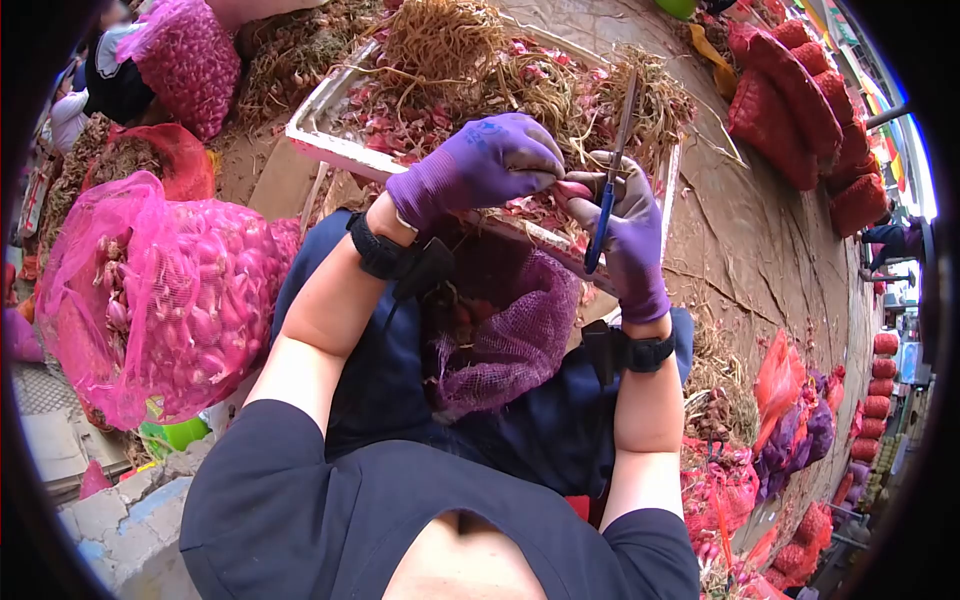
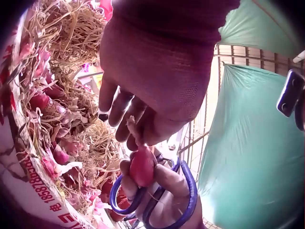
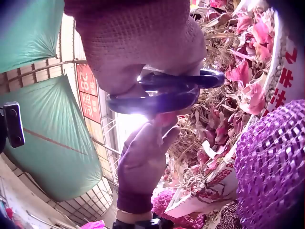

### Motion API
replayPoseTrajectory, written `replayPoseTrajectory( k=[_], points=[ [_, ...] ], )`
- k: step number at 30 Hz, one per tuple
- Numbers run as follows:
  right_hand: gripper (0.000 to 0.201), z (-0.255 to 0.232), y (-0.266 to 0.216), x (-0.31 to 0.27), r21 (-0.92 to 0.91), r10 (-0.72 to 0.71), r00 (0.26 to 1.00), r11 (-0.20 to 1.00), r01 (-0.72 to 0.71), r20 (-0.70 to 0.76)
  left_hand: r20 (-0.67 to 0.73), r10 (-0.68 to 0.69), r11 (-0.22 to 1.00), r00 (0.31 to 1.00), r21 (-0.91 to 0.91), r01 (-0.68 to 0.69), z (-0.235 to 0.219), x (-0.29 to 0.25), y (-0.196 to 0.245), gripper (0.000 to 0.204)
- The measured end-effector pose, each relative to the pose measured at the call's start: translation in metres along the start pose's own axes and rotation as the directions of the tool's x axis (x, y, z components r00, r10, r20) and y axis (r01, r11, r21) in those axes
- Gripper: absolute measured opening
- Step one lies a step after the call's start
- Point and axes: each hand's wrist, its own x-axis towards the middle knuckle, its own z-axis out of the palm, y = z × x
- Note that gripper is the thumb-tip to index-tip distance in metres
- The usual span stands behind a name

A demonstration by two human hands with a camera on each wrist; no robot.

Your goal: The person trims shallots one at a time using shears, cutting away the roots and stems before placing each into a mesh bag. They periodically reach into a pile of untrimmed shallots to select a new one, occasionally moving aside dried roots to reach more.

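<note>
Both hands wear purple gloves and meet over the near edge of a white foam box [image 1: 345, 150]. My left hand [image 1: 490, 165] pinches the dry stem end of a reddish shallot [image 2: 143, 167]. In my right hand [image 1: 633, 225] is a pair of scissors [image 1: 606, 205] with blue handles, blades pointing up and away from me. The same hand's thumb and fingers grip the shallot bulb, as the left wrist view shows. Blue handle loops [image 2: 189, 193] stand on either side of the bulb there. Dried stalks [image 1: 440, 45] and loose pink skins fill the box.
A purple mesh bag [image 1: 510, 340] hangs open between my knees, below the box. To the left stands a full pink net bag of shallots [image 1: 190, 290]. Red sacks [image 1: 785, 105] are stacked at the far right. Dry stalks and bags lie on the right-hand ground.
</note>
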Motion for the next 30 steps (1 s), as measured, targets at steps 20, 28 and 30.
replayPoseTrajectory(
  k=[20, 28, 30],
  points=[
    [0.052, 0.002, -0.002, -0.009, 0.081, -0.094, 0.988, 0.993, 0.084, 0.124, 0.412, -0.422, 0.624, 0.808, -0.514, 0.588, -0.002, -0.004, 0.002, 0.022],
    [0.045, 0.000, -0.012, -0.005, 0.301, -0.219, 0.961, 0.917, 0.262, -0.170, 0.377, -0.315, 0.583, 0.871, -0.647, 0.491, 0.032, -0.021, -0.025, 0.023],
    [0.046, -0.001, -0.011, 0.003, 0.220, -0.275, 0.943, 0.924, 0.314, -0.190, 0.324, -0.509, 0.563, 0.798, -0.577, 0.592, 0.026, -0.002, 0.001, 0.027]
  ],
)
